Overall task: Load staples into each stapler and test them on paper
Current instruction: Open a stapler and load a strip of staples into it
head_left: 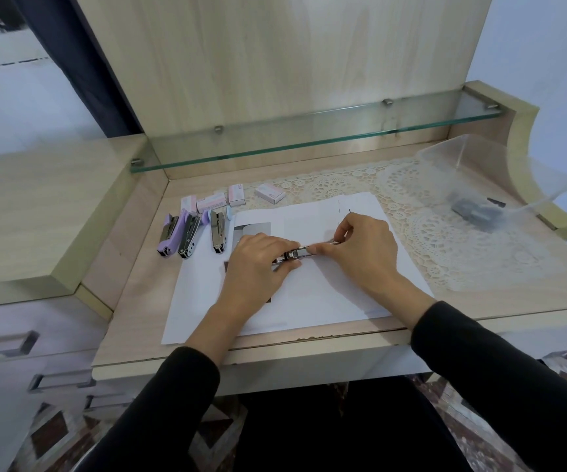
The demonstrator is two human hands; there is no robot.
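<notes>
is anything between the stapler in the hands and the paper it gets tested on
Nothing visible does. The left hand and right hand hold the stapler right over the paper. The three other staplers lie by the sheet's left edge and the staple boxes beyond it, out of the way.

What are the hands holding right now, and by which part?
A metal stapler: the left hand grips its body, the right hand pinches its slim right end.
</notes>
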